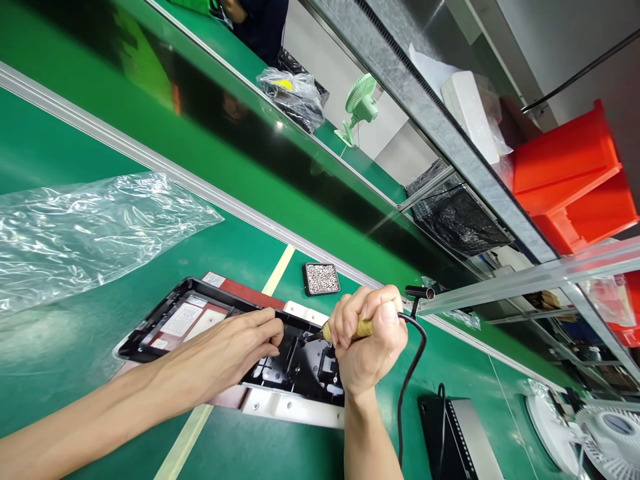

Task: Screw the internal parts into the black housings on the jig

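right hand [369, 340] fisted round yellow-handled soldering iron [350, 329], grip pressed tight, tip down on black panel [280, 347]. black cord [410, 373] trails off handle. left hand [235, 347] flat on panel, fingers together, steadying, holding nothing. panel lies on white holder [295, 407], mid green surface [65, 373]. small tray of screws [321, 278] just beyond. clear plastic bag [85, 227] far left.

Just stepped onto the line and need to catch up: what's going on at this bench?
A person is working on a black plastic housing that lies in a white fixture on the green bench. The right hand grips a corded tool with a yellowish handle, its tip down inside the housing. The left hand rests on the housing, fingers beside the tip. A small tray of tiny parts sits just behind.
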### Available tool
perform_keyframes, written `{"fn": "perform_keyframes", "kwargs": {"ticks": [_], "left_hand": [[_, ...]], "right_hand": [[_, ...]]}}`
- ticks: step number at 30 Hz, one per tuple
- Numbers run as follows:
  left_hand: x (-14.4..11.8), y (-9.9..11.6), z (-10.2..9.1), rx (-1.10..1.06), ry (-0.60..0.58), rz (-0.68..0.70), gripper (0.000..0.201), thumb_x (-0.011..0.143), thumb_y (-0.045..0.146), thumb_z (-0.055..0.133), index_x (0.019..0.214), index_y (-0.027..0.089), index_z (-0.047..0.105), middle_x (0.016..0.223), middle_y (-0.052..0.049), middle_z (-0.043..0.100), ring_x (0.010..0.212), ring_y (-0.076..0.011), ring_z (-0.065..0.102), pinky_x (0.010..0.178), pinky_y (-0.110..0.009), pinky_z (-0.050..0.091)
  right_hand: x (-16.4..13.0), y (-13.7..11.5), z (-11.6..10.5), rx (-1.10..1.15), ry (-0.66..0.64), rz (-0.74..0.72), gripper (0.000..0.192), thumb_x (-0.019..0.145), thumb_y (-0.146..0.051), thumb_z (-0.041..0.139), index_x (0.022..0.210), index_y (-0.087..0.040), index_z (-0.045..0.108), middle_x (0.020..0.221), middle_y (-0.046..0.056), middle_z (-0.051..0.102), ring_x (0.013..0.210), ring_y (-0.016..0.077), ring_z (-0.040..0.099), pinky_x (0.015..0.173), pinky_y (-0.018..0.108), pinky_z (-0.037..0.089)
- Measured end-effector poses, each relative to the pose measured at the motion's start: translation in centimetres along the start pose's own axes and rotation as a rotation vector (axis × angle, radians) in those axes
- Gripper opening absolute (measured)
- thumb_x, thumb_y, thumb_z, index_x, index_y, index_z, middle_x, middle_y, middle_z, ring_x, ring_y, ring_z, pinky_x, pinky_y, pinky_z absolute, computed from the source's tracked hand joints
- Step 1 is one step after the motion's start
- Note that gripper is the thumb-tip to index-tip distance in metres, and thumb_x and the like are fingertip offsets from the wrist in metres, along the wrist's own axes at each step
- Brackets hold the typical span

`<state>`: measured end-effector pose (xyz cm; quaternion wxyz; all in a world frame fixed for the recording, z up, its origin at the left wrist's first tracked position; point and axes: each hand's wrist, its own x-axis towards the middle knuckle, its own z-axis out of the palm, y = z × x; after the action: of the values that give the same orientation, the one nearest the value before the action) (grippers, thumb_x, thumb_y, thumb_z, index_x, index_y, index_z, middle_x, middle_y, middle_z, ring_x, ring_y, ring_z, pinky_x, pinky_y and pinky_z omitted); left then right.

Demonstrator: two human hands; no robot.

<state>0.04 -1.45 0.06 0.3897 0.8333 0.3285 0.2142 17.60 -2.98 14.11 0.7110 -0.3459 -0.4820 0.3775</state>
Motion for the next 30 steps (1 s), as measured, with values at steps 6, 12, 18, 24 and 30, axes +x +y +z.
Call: {"fn": "perform_keyframes", "kwargs": {"ticks": [6, 12, 18, 24, 30], "left_hand": [[0.01, -0.11, 0.07, -0.012, 0.002, 0.015, 0.032, 0.117, 0.036, 0.036, 0.097, 0.024, 0.057, 0.097, -0.001, 0.058, 0.076, -0.0164, 0.059, 0.068, -0.035, 0.038], [-0.08, 0.19, -0.14, -0.018, -0.006, 0.009, 0.031, 0.117, 0.035, 0.036, 0.097, 0.024, 0.057, 0.098, -0.002, 0.058, 0.077, -0.0167, 0.059, 0.069, -0.035, 0.039], [-0.05, 0.33, -0.29, -0.03, -0.015, -0.013, 0.031, 0.117, 0.036, 0.037, 0.097, 0.024, 0.057, 0.098, -0.001, 0.058, 0.078, -0.0169, 0.059, 0.069, -0.035, 0.039], [-0.14, 0.38, -0.29, -0.027, -0.007, -0.001, 0.03, 0.117, 0.035, 0.038, 0.097, 0.024, 0.057, 0.098, -0.002, 0.059, 0.078, -0.017, 0.06, 0.069, -0.035, 0.039], [0.07, 0.22, -0.25, -0.03, 0.0, 0.002, 0.03, 0.117, 0.035, 0.038, 0.097, 0.024, 0.058, 0.098, -0.001, 0.059, 0.077, -0.0165, 0.059, 0.069, -0.035, 0.039]], "right_hand": [[-0.02, -0.16, 0.1, -0.024, -0.002, 0.015, 0.038, 0.106, -0.039, 0.06, 0.074, -0.024, 0.046, 0.051, -0.009, 0.039, 0.04, 0.007, 0.03, 0.036, 0.016, 0.032], [0.0, -0.13, 0.13, -0.012, -0.008, 0.003, 0.039, 0.107, -0.038, 0.059, 0.073, -0.023, 0.045, 0.051, -0.009, 0.039, 0.04, 0.0066, 0.03, 0.037, 0.015, 0.032], [-0.09, -0.14, 0.05, -0.031, -0.012, -0.001, 0.038, 0.107, -0.038, 0.058, 0.074, -0.023, 0.046, 0.052, -0.009, 0.039, 0.04, 0.0068, 0.029, 0.037, 0.015, 0.032], [-0.08, -0.24, 0.07, -0.027, -0.022, 0.014, 0.038, 0.107, -0.038, 0.058, 0.074, -0.023, 0.045, 0.052, -0.009, 0.039, 0.04, 0.0071, 0.029, 0.037, 0.016, 0.031], [-0.1, -0.28, 0.0, -0.017, -0.033, 0.018, 0.037, 0.107, -0.035, 0.057, 0.074, -0.023, 0.046, 0.052, -0.009, 0.039, 0.041, 0.0073, 0.03, 0.038, 0.016, 0.033]]}}
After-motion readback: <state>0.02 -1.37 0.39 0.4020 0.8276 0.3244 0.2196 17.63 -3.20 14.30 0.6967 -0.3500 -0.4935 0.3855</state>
